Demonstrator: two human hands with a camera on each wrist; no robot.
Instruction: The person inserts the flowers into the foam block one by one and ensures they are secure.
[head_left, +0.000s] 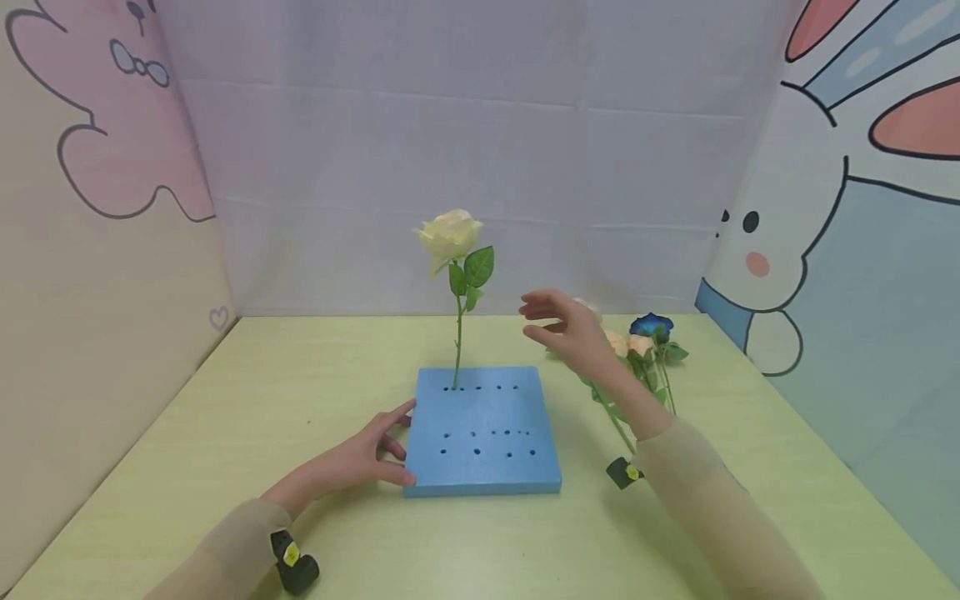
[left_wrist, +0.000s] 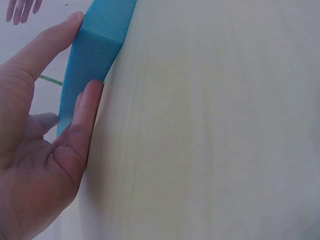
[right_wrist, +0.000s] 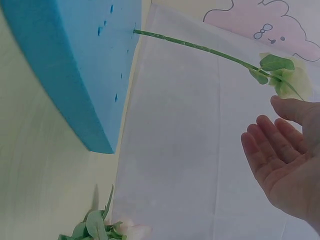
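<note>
Centre of the frame, blue block: it is lying flat on the worktop, rows of small holes facing up.
White rose: its stem is rising nearly upright from a hole in the block's top row, its bloom showing upper middle of the frame.
Left hand: it is bearing on the block's left edge, thumb at the lower-left corner, fingers spread, steadying rather than clasping, as I am reading it.
Right hand: it is hovering to the right of the rose, apart from it, fingers parted and loosely bent, holding nothing.
Spare flowers: they are lying at the right of the frame, partly hidden by the right hand and forearm; I am making out peach and blue blooms.
Stem work: I am judging this to be stem planting, so I am favouring a low pinch, a straight push down, firm left-hand bracing and a forearm passing clear of the standing rose.
</note>
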